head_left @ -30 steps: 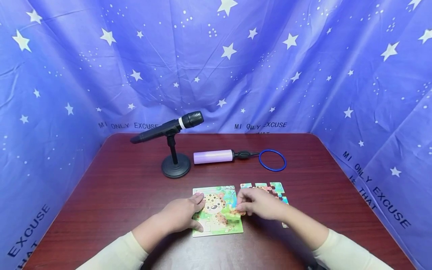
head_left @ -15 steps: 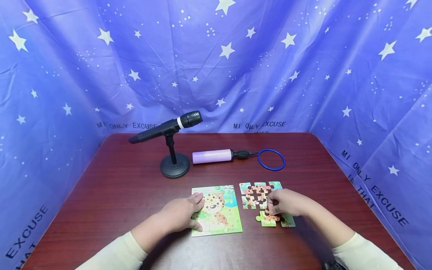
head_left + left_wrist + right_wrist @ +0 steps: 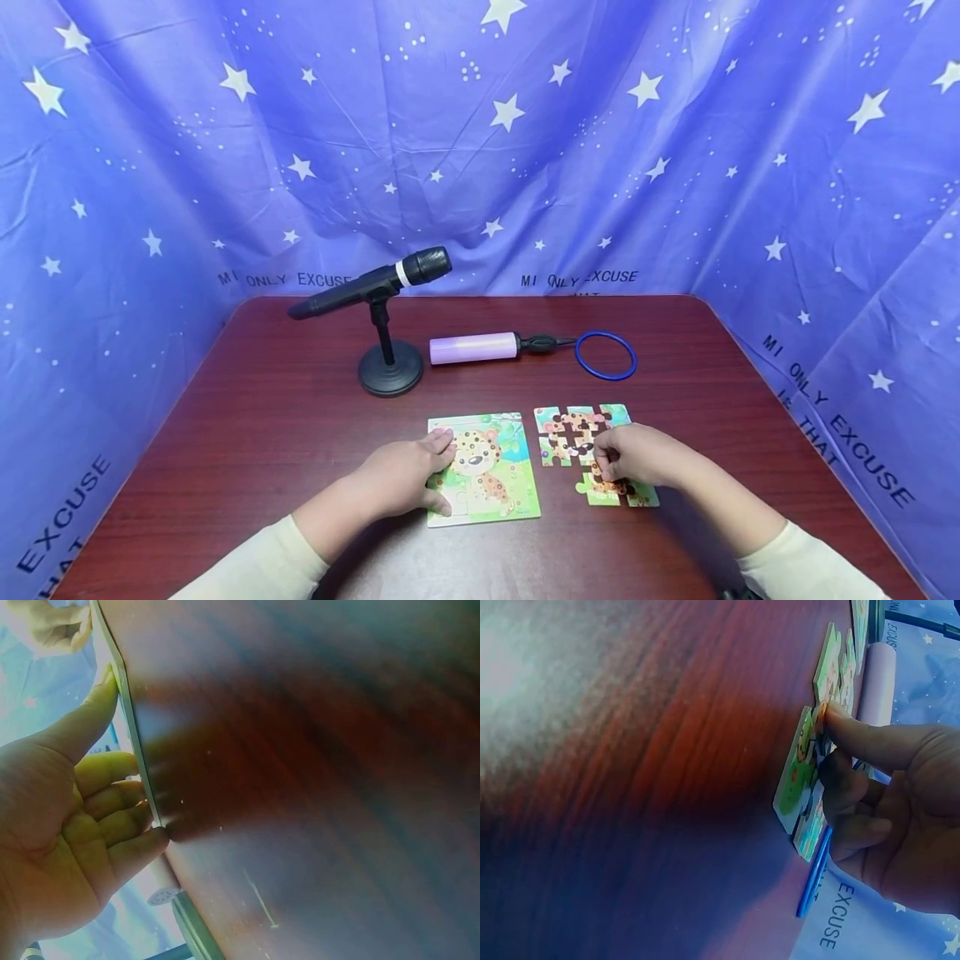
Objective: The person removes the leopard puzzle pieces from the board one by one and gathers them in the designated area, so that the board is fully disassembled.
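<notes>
My left hand lies on the left edge of a square puzzle board with a cartoon leopard on it. From below, the left wrist view has its fingers extended along the board's thin edge. To the right, several jigsaw pieces lie in a partly joined leopard picture with gaps. At this group's lower part, my right hand pinches a spotted green-and-orange puzzle piece between thumb and forefinger, close beside the lower right corner piece. My right hand hides some pieces behind it.
Behind the puzzle lie a lilac hand pump with a black nozzle end and a blue ring. A black microphone on a round-based stand is at the back left. Star-print curtain surrounds the dark red table.
My right hand has gone from the board's right side to the loose pieces, bringing a piece there, then shifted it slightly right against the corner piece. The left hand stays put.
</notes>
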`<control>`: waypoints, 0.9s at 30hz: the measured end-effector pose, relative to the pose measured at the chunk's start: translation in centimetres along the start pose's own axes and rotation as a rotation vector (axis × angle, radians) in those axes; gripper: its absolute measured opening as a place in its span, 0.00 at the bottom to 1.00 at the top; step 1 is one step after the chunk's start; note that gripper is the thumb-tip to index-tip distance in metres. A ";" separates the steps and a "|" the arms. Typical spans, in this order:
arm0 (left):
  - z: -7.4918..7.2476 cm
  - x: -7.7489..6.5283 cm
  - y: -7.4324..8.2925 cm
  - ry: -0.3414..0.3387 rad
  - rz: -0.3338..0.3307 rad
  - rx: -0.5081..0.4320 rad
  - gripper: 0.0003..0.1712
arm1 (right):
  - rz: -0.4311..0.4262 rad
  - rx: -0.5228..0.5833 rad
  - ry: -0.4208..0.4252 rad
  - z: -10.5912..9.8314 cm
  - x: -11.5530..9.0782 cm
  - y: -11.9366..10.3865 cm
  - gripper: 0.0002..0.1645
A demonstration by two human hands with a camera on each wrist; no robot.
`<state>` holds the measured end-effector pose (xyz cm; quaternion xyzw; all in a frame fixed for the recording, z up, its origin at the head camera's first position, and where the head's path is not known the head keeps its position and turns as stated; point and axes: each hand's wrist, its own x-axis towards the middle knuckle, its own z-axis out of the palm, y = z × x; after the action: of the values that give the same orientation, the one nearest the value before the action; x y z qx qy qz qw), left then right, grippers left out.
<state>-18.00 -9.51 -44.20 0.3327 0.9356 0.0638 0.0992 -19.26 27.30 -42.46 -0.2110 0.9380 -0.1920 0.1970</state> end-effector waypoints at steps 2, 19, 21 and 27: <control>0.0 0.0 0.0 0.004 0.002 0.003 0.50 | -0.013 -0.023 0.007 -0.1 0.0 -0.1 0.13; -0.3 -0.2 -0.3 0.007 0.028 -0.011 0.49 | -0.246 -0.129 0.073 4.7 4.6 -10.3 0.27; -0.3 -0.3 -0.4 0.007 0.035 -0.006 0.49 | -0.275 -0.197 0.081 5.7 5.0 -11.3 0.28; -0.2 -0.4 -0.5 0.008 0.056 0.013 0.48 | -0.296 -0.256 0.099 7.1 5.5 -12.7 0.21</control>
<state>-18.03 -10.13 -44.02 0.3589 0.9268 0.0617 0.0913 -16.57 12.06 -44.44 -0.3603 0.9220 -0.1082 0.0916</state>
